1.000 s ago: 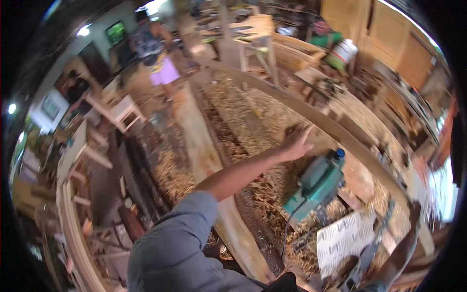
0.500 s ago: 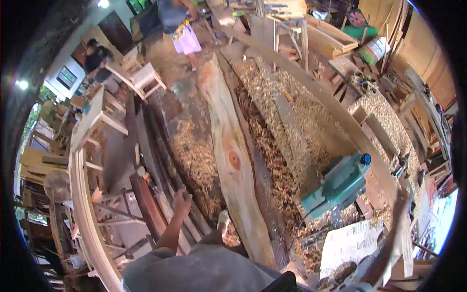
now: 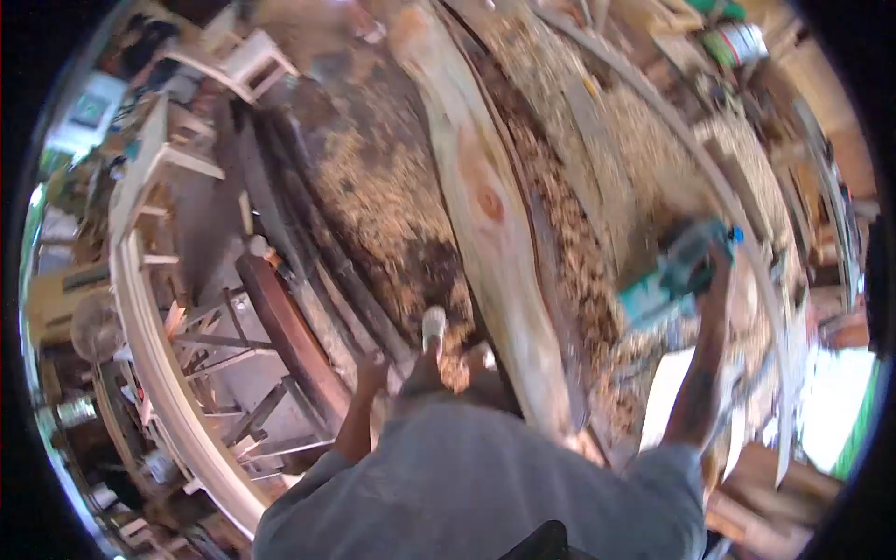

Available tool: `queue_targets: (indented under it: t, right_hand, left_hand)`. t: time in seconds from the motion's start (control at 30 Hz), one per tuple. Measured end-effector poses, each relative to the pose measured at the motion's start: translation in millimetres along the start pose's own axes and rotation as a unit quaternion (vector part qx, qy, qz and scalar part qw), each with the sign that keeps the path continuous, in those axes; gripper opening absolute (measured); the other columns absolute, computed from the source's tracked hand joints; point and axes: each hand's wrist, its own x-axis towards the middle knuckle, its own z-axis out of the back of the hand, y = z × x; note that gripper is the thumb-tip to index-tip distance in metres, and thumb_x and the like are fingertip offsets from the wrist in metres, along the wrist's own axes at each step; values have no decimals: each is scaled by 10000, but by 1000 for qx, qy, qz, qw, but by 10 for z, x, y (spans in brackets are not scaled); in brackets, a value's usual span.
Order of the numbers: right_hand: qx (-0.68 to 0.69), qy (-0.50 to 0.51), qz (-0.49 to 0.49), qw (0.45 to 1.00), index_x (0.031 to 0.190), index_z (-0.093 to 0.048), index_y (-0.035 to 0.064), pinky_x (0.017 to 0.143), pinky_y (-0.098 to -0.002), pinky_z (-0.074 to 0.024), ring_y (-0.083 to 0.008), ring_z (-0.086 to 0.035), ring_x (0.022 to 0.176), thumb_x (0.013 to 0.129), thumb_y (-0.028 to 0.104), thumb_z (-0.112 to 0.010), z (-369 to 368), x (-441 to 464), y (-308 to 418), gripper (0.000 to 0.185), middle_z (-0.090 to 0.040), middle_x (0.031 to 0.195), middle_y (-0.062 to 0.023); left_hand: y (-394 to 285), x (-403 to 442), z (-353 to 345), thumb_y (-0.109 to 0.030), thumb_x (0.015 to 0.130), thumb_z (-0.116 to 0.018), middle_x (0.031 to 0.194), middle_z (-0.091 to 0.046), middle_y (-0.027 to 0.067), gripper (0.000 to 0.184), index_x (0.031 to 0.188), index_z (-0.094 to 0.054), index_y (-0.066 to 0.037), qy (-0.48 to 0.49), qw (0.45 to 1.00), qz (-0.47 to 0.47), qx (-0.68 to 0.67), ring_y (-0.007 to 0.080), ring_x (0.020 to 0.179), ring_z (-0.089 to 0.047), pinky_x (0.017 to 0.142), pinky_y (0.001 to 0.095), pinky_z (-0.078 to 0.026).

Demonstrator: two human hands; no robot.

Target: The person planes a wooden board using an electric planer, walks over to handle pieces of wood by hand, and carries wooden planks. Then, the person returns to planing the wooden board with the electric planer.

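A teal electric planer (image 3: 667, 285) with a blue knob at its end rests among wood shavings right of a long plank. My right hand (image 3: 719, 266) is at its handle and appears wrapped round it, though motion blurs the fingers. My left hand (image 3: 371, 371) hangs low by my left side, above dark beams, with nothing visible in it; its fingers are smeared. The long pale plank (image 3: 485, 238), with a brown knot and wavy edges, runs away from me between the two hands. White sheets with markings (image 3: 665, 387) lie beside my right forearm.
Dark timber beams (image 3: 308, 247) and a reddish beam (image 3: 289, 336) lie to the left. Wood shavings (image 3: 373, 196) cover much of the floor. A wooden chair frame (image 3: 252, 67) stands at the far left. A long curved board (image 3: 691, 140) edges the right side.
My right hand has moved forward from the lower right to the planer's handle. The view has tilted down, and my left hand hangs closer to my body.
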Motion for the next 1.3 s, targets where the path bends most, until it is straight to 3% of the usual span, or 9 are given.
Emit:
queue_targets:
  t: [0.03,0.1,0.2,0.33,0.6,0.77,0.9,1.13,1.3]
  right_hand:
    - [-72,18,60,995,977,-615,109,543,-239,-436,-85,-532,624,903,200,-663,126,50,-30,127,-565,753,9]
    - [-159,20,109,981,963,-620,96,522,-244,-437,-90,-533,601,891,174,-659,417,-252,-11,113,-564,742,4]
    - [-85,-145,-41,985,977,-653,46,484,-265,-467,-97,-526,521,865,171,-663,-16,-976,603,168,-561,689,-11]
    - [-302,-134,-9,944,1010,-659,9,508,-274,-438,-120,-536,553,836,125,-671,-331,-2484,1001,209,-604,789,-31]
    - [-193,-267,41,943,930,-626,-51,441,-248,-381,-132,-514,467,665,239,-616,-101,-4703,200,393,-598,714,-70]
    - [-306,-346,-175,869,830,-665,-17,511,-254,-421,-130,-570,545,609,185,-644,-638,-5355,-51,300,-622,676,-52]
    - [-217,-424,-219,852,828,-640,-14,495,-255,-409,-129,-532,513,606,168,-673,-802,-5725,-359,288,-575,636,-35]
    - [-121,-377,-171,902,872,-631,-29,470,-274,-418,-146,-521,499,613,108,-665,-984,-5827,-580,295,-577,716,-55]
    - [-214,-236,-196,928,845,-629,25,499,-274,-415,-102,-516,544,693,175,-734,-1047,-5295,-578,238,-572,656,-6]
  left_hand:
    - [-474,91,358,-253,876,-698,911,-667,131,247,1028,-665,-61,121,983,77,111,302,860,-648,806,392,-521]
    - [3,2,103,-234,918,-672,1028,-661,44,297,1113,-645,-11,25,962,182,-200,131,919,-611,766,276,-502]
    - [-31,186,391,-291,904,-650,1109,-682,185,430,1240,-596,-28,56,978,116,-165,338,1020,-653,901,415,-509]
    - [-930,1022,923,-237,957,-613,1182,-641,216,389,1263,-587,1,77,996,36,23,315,1050,-647,926,415,-504]
    - [-3177,1937,1319,-139,994,-588,1145,-652,144,280,1224,-592,20,108,909,-217,-339,209,992,-644,850,339,-537]
    - [-3517,1481,1257,-86,996,-560,1121,-653,128,198,1154,-628,11,200,836,-404,-313,181,1005,-637,871,309,-525]
    - [-3525,1013,1374,-23,949,-592,1124,-655,153,171,1109,-646,6,320,815,-345,-338,224,947,-665,821,327,-543]
    - [-4266,162,1439,-101,854,-707,1268,-595,174,406,1237,-588,-37,328,610,-606,-392,352,1145,-588,1001,456,-442]
    - [-4753,-243,720,-239,860,-728,1258,-606,228,487,1278,-586,-35,427,610,-594,-304,387,1157,-590,998,462,-477]
